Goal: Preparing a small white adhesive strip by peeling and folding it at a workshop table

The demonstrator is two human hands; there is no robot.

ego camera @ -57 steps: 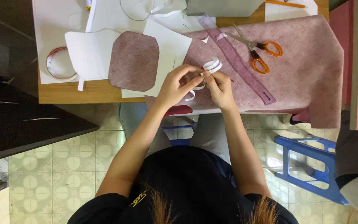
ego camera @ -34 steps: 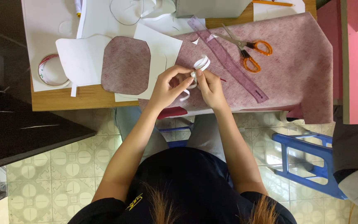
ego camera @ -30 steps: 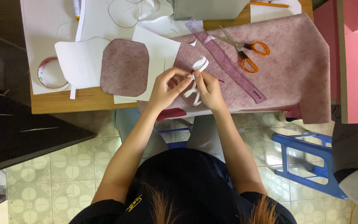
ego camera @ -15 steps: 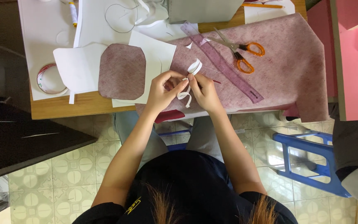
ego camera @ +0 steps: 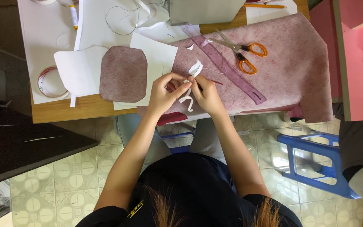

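My left hand (ego camera: 164, 92) and my right hand (ego camera: 209, 94) meet fingertip to fingertip over the front edge of the wooden table (ego camera: 85, 108). Both pinch a curled white strip (ego camera: 195, 68) that loops above my fingers and dangles in a curl below them. A thin thread runs off to the right from the strip. The hands hover over a large sheet of mottled pink fabric (ego camera: 290, 67). A rounded pink fabric cut-out (ego camera: 123, 74) lies just left of my left hand on white paper (ego camera: 158, 54).
Orange-handled scissors (ego camera: 242, 52) and a translucent purple ruler (ego camera: 223, 63) lie on the fabric behind my hands. A tape roll (ego camera: 49, 82) and white paper shapes sit at the left. A blue plastic stool (ego camera: 311, 162) stands on the tiled floor at the right, next to a pink table (ego camera: 360, 67).
My hands stay pinched on the white strip, working it; its lower tail has shifted and curled beneath my fingers. The view has drifted slightly.
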